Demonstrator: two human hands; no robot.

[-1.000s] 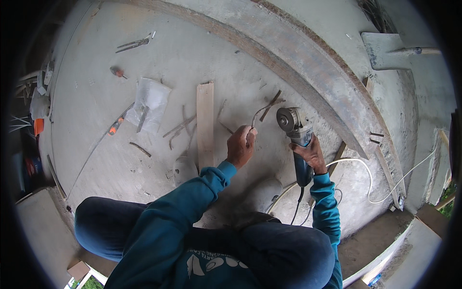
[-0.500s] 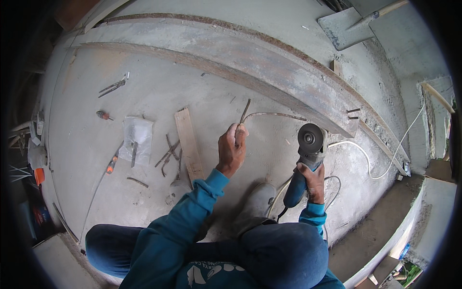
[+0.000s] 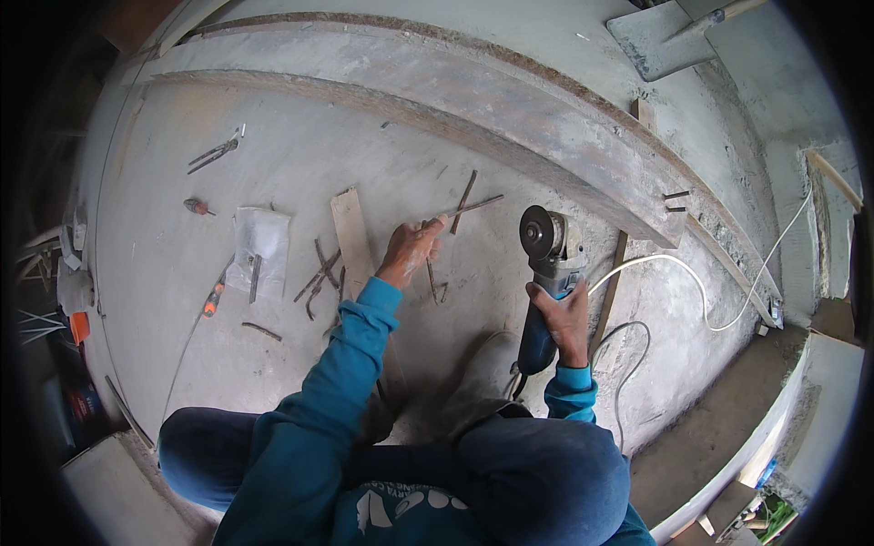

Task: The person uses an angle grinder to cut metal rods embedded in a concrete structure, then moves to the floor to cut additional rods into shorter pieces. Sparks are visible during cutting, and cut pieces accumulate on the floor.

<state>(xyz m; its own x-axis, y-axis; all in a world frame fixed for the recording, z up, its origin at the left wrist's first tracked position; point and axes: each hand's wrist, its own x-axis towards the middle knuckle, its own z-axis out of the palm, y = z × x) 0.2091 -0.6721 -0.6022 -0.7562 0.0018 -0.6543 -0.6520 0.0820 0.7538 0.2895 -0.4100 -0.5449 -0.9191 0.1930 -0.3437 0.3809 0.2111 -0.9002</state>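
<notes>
Here we crouch on a dusty grey concrete floor [image 3: 300, 173], both arms in blue sleeves. Our left hand [image 3: 411, 250] is closed in a pinch around the near end of a thin rusty metal rod [image 3: 466, 208], which lies on the floor toward the long curved concrete kerb [image 3: 510, 109] along the floor's far edge. Our right hand [image 3: 563, 318] is wrapped tight around the handle of a blue-bodied angle grinder [image 3: 546, 273], its round disc [image 3: 535, 231] lifted just beside the rod, apart from it. A white cable [image 3: 710, 291] trails from the grinder toward the floor's right edge. Just left of our left hand lies a short pale wooden slat [image 3: 351, 238], with more rusty rod offcuts [image 3: 317, 278] beside it. Further left sit a crumpled white plastic bag [image 3: 260, 244] and an orange-handled screwdriver [image 3: 212, 298].
</notes>
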